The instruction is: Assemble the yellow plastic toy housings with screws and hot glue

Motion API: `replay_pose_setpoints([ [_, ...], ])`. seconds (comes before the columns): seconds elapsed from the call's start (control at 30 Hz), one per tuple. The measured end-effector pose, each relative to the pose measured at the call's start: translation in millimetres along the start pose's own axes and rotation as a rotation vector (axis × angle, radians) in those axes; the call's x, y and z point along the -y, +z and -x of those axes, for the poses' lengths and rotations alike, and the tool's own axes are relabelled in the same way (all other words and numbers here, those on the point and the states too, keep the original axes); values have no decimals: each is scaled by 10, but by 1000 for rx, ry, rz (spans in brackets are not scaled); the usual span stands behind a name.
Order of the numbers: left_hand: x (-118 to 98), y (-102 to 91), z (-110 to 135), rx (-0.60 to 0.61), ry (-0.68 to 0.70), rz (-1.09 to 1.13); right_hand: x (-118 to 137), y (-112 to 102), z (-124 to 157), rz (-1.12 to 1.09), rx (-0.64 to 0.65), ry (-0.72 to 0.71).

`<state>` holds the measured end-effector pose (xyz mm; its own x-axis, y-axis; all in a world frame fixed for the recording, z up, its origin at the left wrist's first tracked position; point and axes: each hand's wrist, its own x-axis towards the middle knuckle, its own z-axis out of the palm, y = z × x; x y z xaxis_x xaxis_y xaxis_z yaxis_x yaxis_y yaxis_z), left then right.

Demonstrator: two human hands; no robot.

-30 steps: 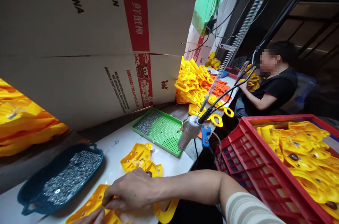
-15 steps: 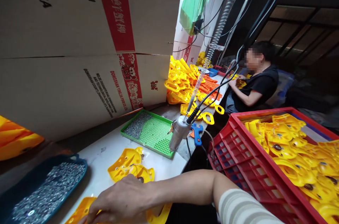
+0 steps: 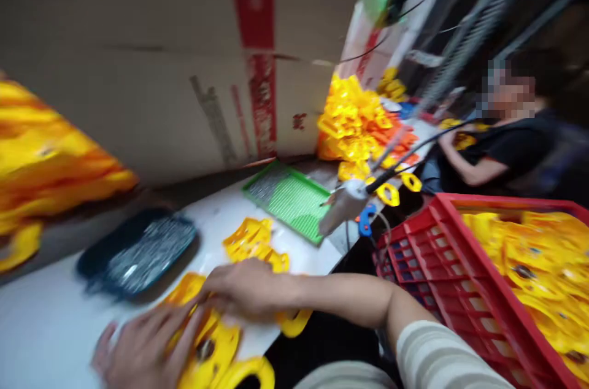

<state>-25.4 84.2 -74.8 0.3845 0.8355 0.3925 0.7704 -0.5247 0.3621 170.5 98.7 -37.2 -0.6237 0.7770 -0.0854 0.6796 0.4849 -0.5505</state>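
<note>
My left hand (image 3: 145, 343), blurred, lies palm down at the lower left with its fingers stretched over the edge of a yellow plastic part (image 3: 216, 346). My right hand (image 3: 248, 288) comes across from the right, its bent fingers closed at the upper end of that part. The fingertips of both hands are close together and partly hidden. A dark round piece shows in the part's middle, and a ring shape forms its near end. Just beyond my right hand, another yellow plastic part (image 3: 251, 242) lies on the white tabletop (image 3: 41, 327).
A dark blue tray (image 3: 87, 263) of small metal pieces stands left, a green perforated tray (image 3: 294, 208) beyond. A grey hanging tool (image 3: 343, 208) hangs near a blue glue gun (image 3: 367, 220). A red crate (image 3: 442, 254) of yellow parts is right; a co-worker (image 3: 506, 137) sits behind.
My left hand has come into view over the yellow plastic part. The view has swung left, so the trays and crate appear farther right. More of the yellow plastic part shows.
</note>
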Motion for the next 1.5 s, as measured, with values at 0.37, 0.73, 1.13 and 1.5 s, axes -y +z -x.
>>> replay_pose_setpoints([
  [0.37,-181,59,213,-78,-136,-59,-118,305,37,-122,-195,-26],
  [0.73,-264,-93,197,17,-211,-287,24,272,37,14,-159,24],
  [1.13,-316,-131,130,90,-260,-251,134,218,-17,183,-9,112],
  [1.5,-234,-56,120,109,-267,-225,69,277,-21,65,-99,80],
])
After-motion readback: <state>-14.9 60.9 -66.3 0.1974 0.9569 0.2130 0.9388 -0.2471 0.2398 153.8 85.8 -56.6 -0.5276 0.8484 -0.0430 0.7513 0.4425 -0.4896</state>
